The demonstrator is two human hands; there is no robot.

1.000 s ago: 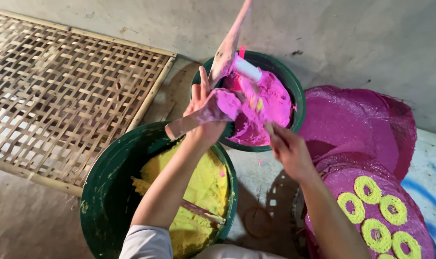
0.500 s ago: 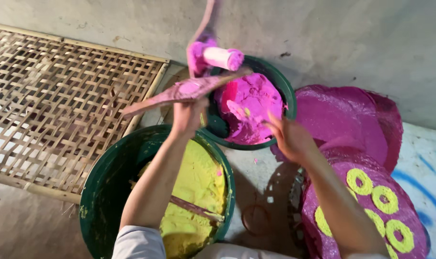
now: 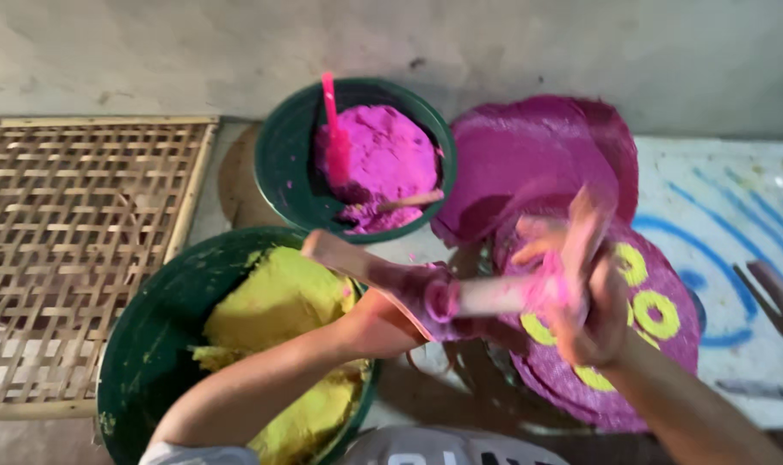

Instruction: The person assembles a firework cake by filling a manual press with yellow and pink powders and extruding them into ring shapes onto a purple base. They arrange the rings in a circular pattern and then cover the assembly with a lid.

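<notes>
We have swung away from the pink dough bucket (image 3: 357,159) to the pink disc with yellow rings (image 3: 641,336). Our right hand (image 3: 585,301) now grips a pale roller (image 3: 495,294) over it; our left hand (image 3: 434,297), blurred, seems closed on its near end.

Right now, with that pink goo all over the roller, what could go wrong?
1. The roller is smeared with pink paste and both the left hand and right hand look coated, so it might slip.
2. It is held over the pink disc with yellow rings; drips or a drop could spoil the rings.
3. The yellow paste tub sits right under the left arm, so pink could fall in and mix.
</notes>
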